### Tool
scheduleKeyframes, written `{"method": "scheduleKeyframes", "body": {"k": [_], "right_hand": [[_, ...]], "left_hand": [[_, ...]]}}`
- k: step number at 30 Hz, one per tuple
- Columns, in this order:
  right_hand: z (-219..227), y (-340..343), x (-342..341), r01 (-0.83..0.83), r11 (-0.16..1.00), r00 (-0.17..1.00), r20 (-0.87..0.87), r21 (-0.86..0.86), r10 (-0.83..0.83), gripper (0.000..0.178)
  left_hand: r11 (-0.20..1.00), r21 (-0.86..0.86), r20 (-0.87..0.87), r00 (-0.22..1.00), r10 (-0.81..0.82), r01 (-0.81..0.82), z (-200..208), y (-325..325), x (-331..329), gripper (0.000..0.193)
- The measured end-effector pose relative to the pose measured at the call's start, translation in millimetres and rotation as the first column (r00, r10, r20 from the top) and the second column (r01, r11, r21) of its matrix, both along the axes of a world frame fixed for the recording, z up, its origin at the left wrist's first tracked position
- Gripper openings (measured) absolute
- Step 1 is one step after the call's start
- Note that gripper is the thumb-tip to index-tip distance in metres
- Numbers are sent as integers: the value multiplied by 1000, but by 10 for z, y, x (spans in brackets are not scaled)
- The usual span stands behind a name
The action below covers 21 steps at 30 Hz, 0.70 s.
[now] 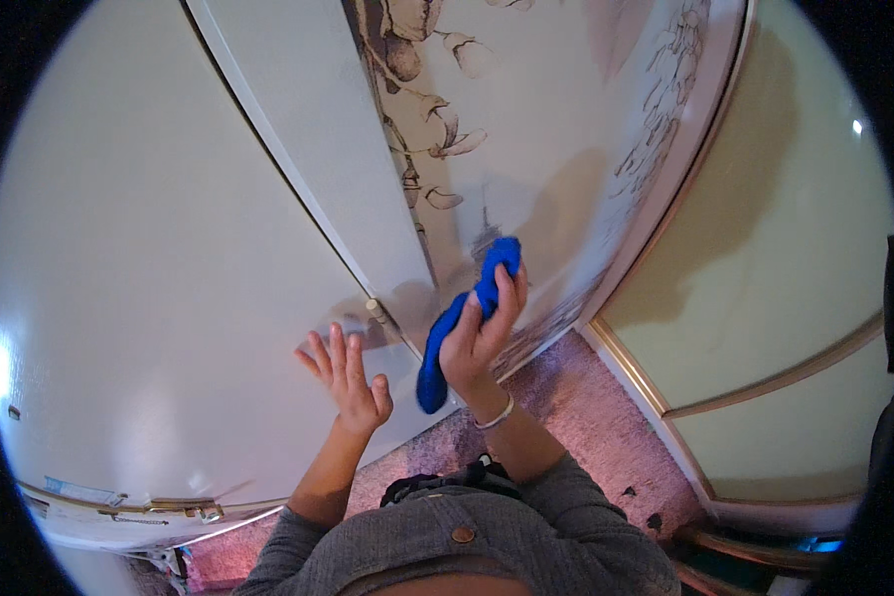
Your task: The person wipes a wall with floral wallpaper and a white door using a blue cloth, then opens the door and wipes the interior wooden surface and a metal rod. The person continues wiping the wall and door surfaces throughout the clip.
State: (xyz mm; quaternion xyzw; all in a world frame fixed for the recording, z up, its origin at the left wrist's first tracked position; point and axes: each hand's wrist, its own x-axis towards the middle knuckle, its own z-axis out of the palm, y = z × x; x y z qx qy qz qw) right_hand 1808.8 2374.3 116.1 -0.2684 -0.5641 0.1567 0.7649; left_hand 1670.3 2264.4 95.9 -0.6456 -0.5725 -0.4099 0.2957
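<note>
Blue cloth (434, 364), clamped in the right hand (477, 344) before the floral-patterned wall (556, 109)! Looks light, soft, floppy; best gripped mid-length. Left hand (356, 389): empty, fingers spread apart near the white door (149, 248).

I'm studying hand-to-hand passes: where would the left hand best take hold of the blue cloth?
Probably by the loose lower end of the blue cloth, coming from the person's left. The right hand grips higher up, while this narrow end sticks out past it, on the side facing the open left hand. A thumb-and-fingers pinch should suit its bunched, slim shape.
</note>
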Motion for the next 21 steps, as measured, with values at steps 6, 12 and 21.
{"method": "scheduleKeyframes", "body": {"k": [6,12,21], "right_hand": [[63,220,-226,-299,909,944,229,291,237,49],[497,350,-237,-194,916,959,265,352,102,41],[1063,592,-52,-362,861,914,318,358,252,41]], "left_hand": [[999,13,-67,997,-36,37,99,265,219,60],[996,31,-93,993,-79,82,486,423,189,63],[940,192,17,957,-289,281,683,683,538,66]]}}
